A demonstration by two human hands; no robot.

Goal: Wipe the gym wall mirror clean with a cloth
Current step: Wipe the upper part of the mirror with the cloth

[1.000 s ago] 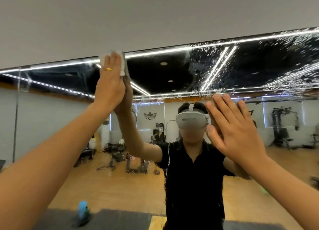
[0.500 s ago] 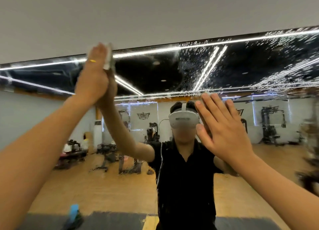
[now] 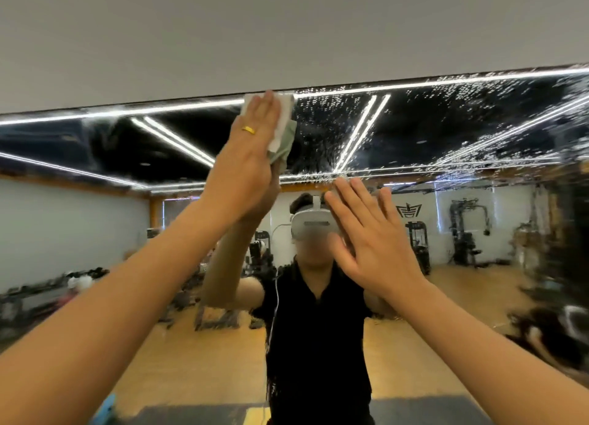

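Upper middle of the frame, right under the top edge of the mirror (image 3: 446, 144): the cloth (image 3: 283, 121), white with a pale green fold hanging at its lower right. Pinned flat to the glass by the left hand (image 3: 251, 160), fingers straight and together, palm pressing, nothing curled round the fabric. A gold ring (image 3: 248, 130) on one finger. Cloth corners showing past the fingertips and along the hand's right side.

Centre right, lower down: the right hand (image 3: 366, 243), wide open, fingers spread and straight, holding nothing, palm turned to the glass. Touching the surface or just off it: cannot tell.

Right of the cloth, across the upper right of the frame: droplets (image 3: 462, 89) speckling the glass. Left of the cloth, far fewer of them, with faint smears. Above the mirror, a plain grey wall (image 3: 287, 26). In the glass, centre: the person's reflection in a black shirt (image 3: 318, 329), both arms raised, with gym machines (image 3: 468, 233) behind on a wooden floor.
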